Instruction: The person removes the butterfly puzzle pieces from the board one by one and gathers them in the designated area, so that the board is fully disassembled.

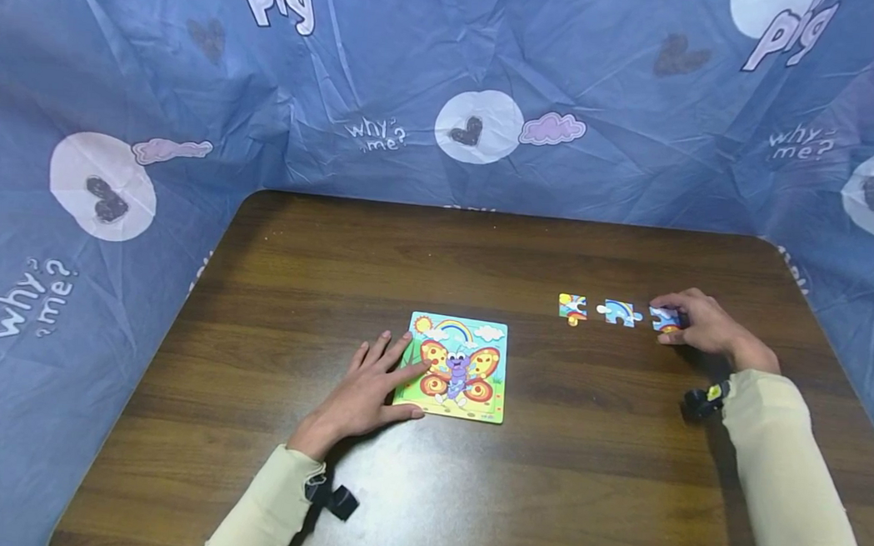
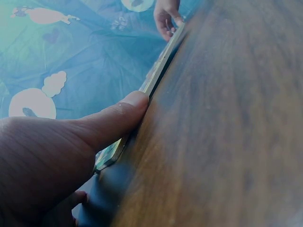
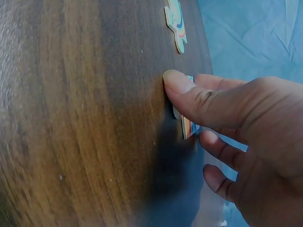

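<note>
A square butterfly puzzle board [image 1: 484,343] lies flat on the table, showing a sun, a rainbow and a smiling butterfly. My left hand [image 1: 370,386] rests over its left side with fingers spread, and the thumb [image 2: 128,106] touches the board's near edge in the left wrist view. To the right, my right hand [image 1: 712,327] pinches a jigsaw piece [image 1: 664,319] between thumb and fingers at the table surface. That piece [image 3: 187,128] is partly hidden behind the thumb in the right wrist view. Beside it lie a rainbow jigsaw piece [image 1: 619,312] and a sun-cornered jigsaw piece [image 1: 573,307].
The brown wooden table [image 1: 378,253] has rounded far corners. A blue printed cloth [image 1: 389,70] hangs behind it and on both sides. Black wrist cameras [image 1: 342,501] sit on both wrists, below the cream sleeves [image 1: 794,453].
</note>
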A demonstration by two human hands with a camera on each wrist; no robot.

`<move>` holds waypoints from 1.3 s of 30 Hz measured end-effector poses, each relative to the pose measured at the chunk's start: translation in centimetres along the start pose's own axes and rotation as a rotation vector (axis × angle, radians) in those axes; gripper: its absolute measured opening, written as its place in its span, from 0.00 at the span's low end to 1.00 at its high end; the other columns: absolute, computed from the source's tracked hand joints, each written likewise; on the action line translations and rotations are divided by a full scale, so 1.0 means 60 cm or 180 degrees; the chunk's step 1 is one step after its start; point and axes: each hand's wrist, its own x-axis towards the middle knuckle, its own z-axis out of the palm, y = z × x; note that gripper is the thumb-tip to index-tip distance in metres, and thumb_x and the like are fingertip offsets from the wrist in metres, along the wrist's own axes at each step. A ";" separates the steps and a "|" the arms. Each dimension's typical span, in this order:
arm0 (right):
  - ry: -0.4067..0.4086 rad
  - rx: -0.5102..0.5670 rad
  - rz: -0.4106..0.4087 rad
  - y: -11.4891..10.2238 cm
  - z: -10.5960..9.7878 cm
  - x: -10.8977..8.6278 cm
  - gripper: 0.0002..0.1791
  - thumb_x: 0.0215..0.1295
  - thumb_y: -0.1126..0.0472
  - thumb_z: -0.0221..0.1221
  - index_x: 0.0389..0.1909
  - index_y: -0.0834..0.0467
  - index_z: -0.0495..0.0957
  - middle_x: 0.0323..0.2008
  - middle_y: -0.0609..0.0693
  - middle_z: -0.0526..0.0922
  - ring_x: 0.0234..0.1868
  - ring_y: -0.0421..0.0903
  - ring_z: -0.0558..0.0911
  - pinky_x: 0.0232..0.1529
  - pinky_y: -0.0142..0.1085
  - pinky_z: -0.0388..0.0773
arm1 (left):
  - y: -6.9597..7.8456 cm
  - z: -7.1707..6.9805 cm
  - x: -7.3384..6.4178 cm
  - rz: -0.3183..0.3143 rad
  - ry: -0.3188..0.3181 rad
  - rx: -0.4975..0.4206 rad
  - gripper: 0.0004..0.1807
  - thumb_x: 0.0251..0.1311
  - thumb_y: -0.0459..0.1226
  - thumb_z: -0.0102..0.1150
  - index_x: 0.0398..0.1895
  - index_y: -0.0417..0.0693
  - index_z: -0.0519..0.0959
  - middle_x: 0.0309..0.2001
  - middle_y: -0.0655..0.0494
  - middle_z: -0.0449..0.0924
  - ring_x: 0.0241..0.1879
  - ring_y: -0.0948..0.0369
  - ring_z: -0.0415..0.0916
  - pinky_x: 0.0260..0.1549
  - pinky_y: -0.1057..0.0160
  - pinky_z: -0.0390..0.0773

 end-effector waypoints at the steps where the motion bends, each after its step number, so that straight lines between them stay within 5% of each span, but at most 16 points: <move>1: 0.0007 0.0005 0.0011 0.000 0.001 0.000 0.31 0.55 0.62 0.72 0.59 0.68 0.75 0.56 0.77 0.71 0.58 0.71 0.70 0.56 0.63 0.66 | 0.000 0.000 0.000 -0.0003 -0.0003 0.0002 0.38 0.60 0.59 0.62 0.73 0.62 0.68 0.81 0.44 0.48 0.80 0.36 0.42 0.74 0.30 0.45; 20: 0.0261 0.0025 -0.0012 -0.020 -0.011 -0.003 0.33 0.56 0.57 0.72 0.60 0.68 0.74 0.54 0.71 0.79 0.54 0.66 0.76 0.55 0.58 0.70 | 0.000 -0.001 0.000 -0.0011 -0.0032 0.0006 0.38 0.61 0.59 0.62 0.73 0.62 0.68 0.81 0.44 0.48 0.80 0.36 0.42 0.74 0.30 0.45; 27: 0.0451 0.0275 -0.0063 -0.084 -0.024 -0.002 0.31 0.61 0.59 0.68 0.63 0.67 0.72 0.59 0.70 0.71 0.60 0.72 0.74 0.60 0.64 0.69 | 0.002 -0.002 0.000 -0.0029 -0.0055 0.0000 0.38 0.61 0.59 0.62 0.73 0.62 0.68 0.81 0.44 0.47 0.80 0.37 0.41 0.74 0.30 0.45; 39: 0.0726 0.0365 -0.0495 -0.222 -0.015 0.022 0.26 0.62 0.63 0.67 0.60 0.66 0.75 0.57 0.66 0.75 0.58 0.67 0.76 0.60 0.60 0.72 | 0.002 -0.003 0.000 -0.0026 -0.0042 -0.0001 0.38 0.61 0.59 0.62 0.73 0.62 0.68 0.81 0.44 0.48 0.80 0.36 0.42 0.74 0.30 0.45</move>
